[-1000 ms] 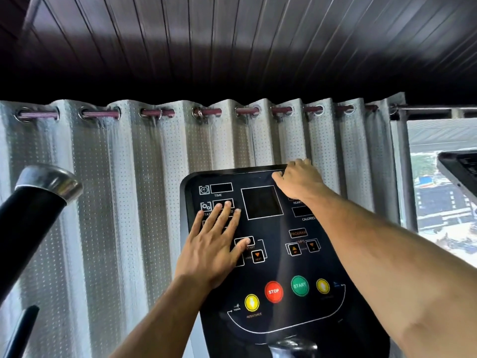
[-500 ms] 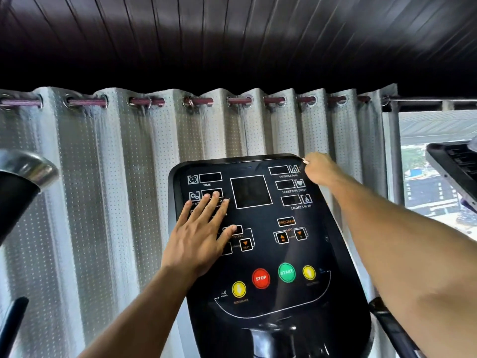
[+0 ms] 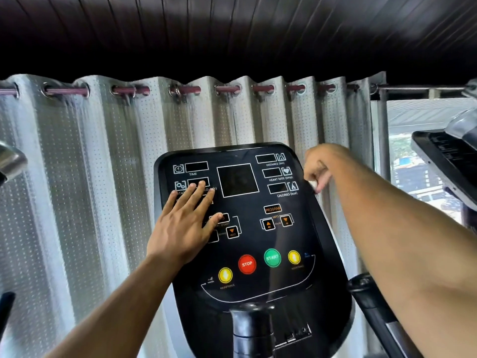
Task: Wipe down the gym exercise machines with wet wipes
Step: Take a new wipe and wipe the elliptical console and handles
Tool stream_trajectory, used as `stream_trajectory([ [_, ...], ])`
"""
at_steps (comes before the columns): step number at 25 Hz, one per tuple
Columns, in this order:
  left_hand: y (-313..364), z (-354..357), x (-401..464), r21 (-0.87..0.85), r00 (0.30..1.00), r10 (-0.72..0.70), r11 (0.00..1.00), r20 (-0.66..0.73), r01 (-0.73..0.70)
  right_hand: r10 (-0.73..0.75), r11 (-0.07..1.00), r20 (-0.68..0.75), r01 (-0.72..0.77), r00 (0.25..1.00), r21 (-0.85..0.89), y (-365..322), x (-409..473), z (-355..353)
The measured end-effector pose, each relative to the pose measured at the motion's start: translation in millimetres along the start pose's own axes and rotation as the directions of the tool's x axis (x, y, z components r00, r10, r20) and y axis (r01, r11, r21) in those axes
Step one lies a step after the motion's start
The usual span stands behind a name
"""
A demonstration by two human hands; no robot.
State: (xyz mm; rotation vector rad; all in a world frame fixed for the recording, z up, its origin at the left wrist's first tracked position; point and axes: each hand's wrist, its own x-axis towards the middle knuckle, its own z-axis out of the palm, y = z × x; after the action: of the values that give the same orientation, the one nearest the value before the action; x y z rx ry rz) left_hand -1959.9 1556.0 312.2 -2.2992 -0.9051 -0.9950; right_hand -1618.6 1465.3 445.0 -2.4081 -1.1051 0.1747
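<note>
A black exercise-machine console (image 3: pixel 258 239) with a dark screen, red STOP, green START and yellow buttons faces me. My left hand (image 3: pixel 185 226) lies flat with straight fingers on the console's left side, over the display labels. My right hand (image 3: pixel 318 167) is at the console's upper right edge, fingers curled round a small white wet wipe (image 3: pixel 313 184), of which only a bit shows under the fingers.
White dotted curtains (image 3: pixel 103 177) hang close behind the console. A second machine's console (image 3: pixel 449 161) is at the right by a window. A chrome-capped black handlebar (image 3: pixel 10 161) is at the left edge, another black bar (image 3: pixel 371 301) at the lower right.
My right hand has slid from the console's top edge round the top right corner and down the right edge. My left hand has stayed flat in the same place on the panel.
</note>
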Motion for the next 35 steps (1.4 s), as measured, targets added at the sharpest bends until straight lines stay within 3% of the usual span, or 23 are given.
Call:
stream_trajectory([
  [2, 0, 1, 0, 0.005, 1.0, 0.002, 1.0, 0.005, -0.002, -0.101, 0.993, -0.217, 0.112, 0.971, 0.04, -7, 1, 4],
  [4, 1, 0, -1, 0.004, 1.0, -0.002, 1.0, 0.004, 0.002, -0.204, 0.97, -0.524, 0.241, 0.827, 0.003, -16, 4, 10],
  [5, 1, 0, -1, 0.0, 1.0, -0.003, 1.0, 0.003, 0.003, -0.229, 0.96, -0.598, 0.28, 0.768, -0.007, -20, 5, 11],
  [7, 0, 0, 0, -0.02, 1.0, -0.008, 1.0, -0.006, 0.008, -0.228, 0.96, -0.553, 0.279, 0.802, 0.009, -20, 4, 6],
  [10, -1, 1, 1, -0.013, 1.0, -0.009, 1.0, -0.008, 0.009, -0.149, 0.988, -0.163, 0.153, 0.975, 0.007, -12, -13, -9],
  [12, -2, 1, 1, -0.015, 1.0, -0.008, 1.0, -0.011, 0.008, -0.041, 0.997, 0.082, 0.046, 0.996, -0.059, -1, -31, -2],
  [14, -2, 3, 2, -0.022, 1.0, -0.004, 1.0, -0.014, 0.004, -0.004, 0.998, 0.17, 0.015, 0.985, -0.059, 16, -37, 8],
  [16, -2, 6, 2, -0.004, 1.0, 0.0, 1.0, -0.013, 0.0, -0.032, 0.999, 0.11, 0.032, 0.993, -0.004, 27, -35, 12],
  [18, -3, 9, 1, 0.021, 1.0, 0.0, 1.0, -0.024, 0.001, -0.123, 0.992, -0.117, 0.125, 0.985, 0.009, 28, -22, 17],
  [20, -4, 9, 1, 0.023, 1.0, 0.002, 1.0, -0.031, -0.002, -0.223, 0.965, -0.418, 0.26, 0.88, 0.031, 22, -17, 23],
  [21, -4, 8, 1, 0.017, 1.0, 0.002, 1.0, -0.031, -0.002, -0.247, 0.948, -0.501, 0.313, 0.829, 0.05, 19, -19, 25],
  [23, -5, 6, 3, -0.006, 1.0, -0.001, 1.0, -0.028, 0.0, -0.242, 0.937, -0.483, 0.332, 0.842, 0.108, 20, -25, 24],
  [26, -5, 6, 3, -0.02, 0.999, -0.002, 1.0, -0.035, 0.001, -0.135, 0.988, -0.149, 0.145, 0.98, 0.057, 27, -44, 22],
  [29, -2, 4, 1, 0.004, 1.0, -0.001, 1.0, -0.013, 0.001, 0.014, 0.996, 0.121, -0.003, 0.992, -0.094, 47, -75, 44],
  [32, 1, 0, -3, 0.015, 1.0, -0.024, 1.0, 0.016, 0.024, -0.004, 1.0, 0.085, 0.005, 0.996, -0.01, 73, -95, 62],
  [35, 3, 4, -10, 0.027, 0.999, -0.05, 0.998, -0.001, 0.05, -0.166, 0.986, -0.199, 0.169, 0.966, 0.0, 82, -95, 75],
])
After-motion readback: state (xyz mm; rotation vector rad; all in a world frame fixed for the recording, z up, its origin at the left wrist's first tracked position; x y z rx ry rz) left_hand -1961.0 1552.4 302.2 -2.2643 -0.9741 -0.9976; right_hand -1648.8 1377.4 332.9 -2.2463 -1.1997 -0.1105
